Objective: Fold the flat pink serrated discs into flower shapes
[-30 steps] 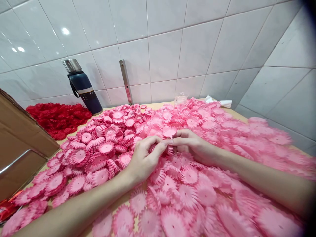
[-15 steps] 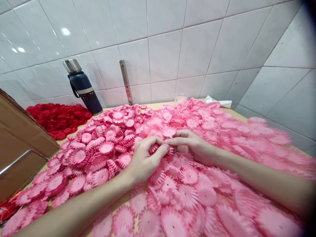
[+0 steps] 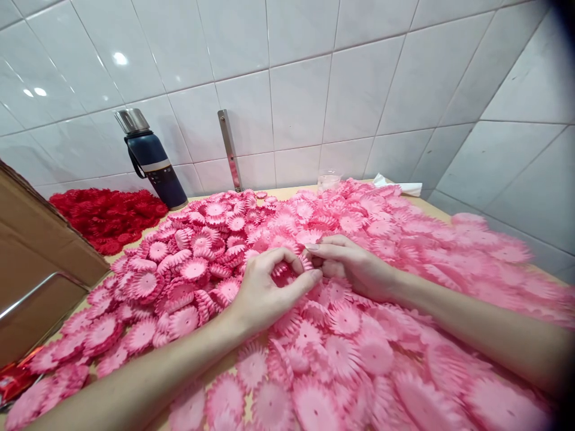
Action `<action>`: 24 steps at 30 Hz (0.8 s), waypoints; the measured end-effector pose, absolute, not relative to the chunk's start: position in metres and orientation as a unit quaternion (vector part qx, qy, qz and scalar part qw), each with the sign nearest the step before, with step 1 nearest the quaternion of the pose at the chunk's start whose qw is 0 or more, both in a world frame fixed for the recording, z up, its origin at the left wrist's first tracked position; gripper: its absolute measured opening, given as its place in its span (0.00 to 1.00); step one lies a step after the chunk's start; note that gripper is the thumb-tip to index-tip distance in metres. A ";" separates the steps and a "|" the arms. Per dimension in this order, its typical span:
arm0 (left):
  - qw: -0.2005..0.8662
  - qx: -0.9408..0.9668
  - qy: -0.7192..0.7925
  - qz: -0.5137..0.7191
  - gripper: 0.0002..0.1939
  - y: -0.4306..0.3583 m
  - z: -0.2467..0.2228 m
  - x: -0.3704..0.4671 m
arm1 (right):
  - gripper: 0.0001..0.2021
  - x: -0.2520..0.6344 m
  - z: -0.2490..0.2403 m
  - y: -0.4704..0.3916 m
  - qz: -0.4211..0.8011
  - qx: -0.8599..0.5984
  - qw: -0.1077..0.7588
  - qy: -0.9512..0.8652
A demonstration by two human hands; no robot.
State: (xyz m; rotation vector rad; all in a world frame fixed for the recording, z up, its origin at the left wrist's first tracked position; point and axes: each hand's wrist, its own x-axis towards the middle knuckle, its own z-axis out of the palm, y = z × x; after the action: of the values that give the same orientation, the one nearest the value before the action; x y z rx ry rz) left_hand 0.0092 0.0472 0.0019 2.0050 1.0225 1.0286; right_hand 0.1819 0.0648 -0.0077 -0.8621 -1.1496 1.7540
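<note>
A large heap of pink petal discs (image 3: 314, 408) with fringed, crimped edges and small centre holes lies around both hands. My left hand (image 3: 263, 293) is curved, thumb and forefinger closing on the edge of a pink petal disc (image 3: 307, 261). Its thumb tip reaches across to the curled fingers of my right hand (image 3: 354, 266). My right hand is closed at the other side of this disc, thumb and forefinger pinched together. The fingers partly cover the disc, so whether it is one layer or a small stack cannot be seen.
Red petal pieces (image 3: 105, 218) are piled at the back left beside a dark blue flask (image 3: 157, 164). A cardboard box (image 3: 42, 257) stands at the left. A clear plastic cup (image 3: 329, 179) and white paper (image 3: 404, 188) sit near the tiled wall (image 3: 296, 102).
My left thumb has extended to the right, widening the gap between it and the forefinger. The pale disc lifted above my right fingers is no longer raised there. My forearms have barely moved.
</note>
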 end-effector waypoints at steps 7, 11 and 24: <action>0.352 0.759 0.388 0.387 0.09 0.048 0.003 0.008 | 0.13 0.183 -0.008 0.065 0.699 -0.333 0.415 -0.478; 0.368 0.755 0.374 0.393 0.08 0.047 0.005 0.007 | 0.12 0.183 -0.010 0.066 0.703 -0.316 0.424 -0.476; 0.374 0.751 0.381 0.388 0.11 0.048 0.004 0.006 | 0.10 0.183 -0.011 0.067 0.706 -0.319 0.424 -0.470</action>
State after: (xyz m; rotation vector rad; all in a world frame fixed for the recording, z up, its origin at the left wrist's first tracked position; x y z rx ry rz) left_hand 0.0058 0.0480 0.0041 1.9237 0.9751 0.9926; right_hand 0.1835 0.0675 -0.0105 -0.7976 -1.1758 1.7651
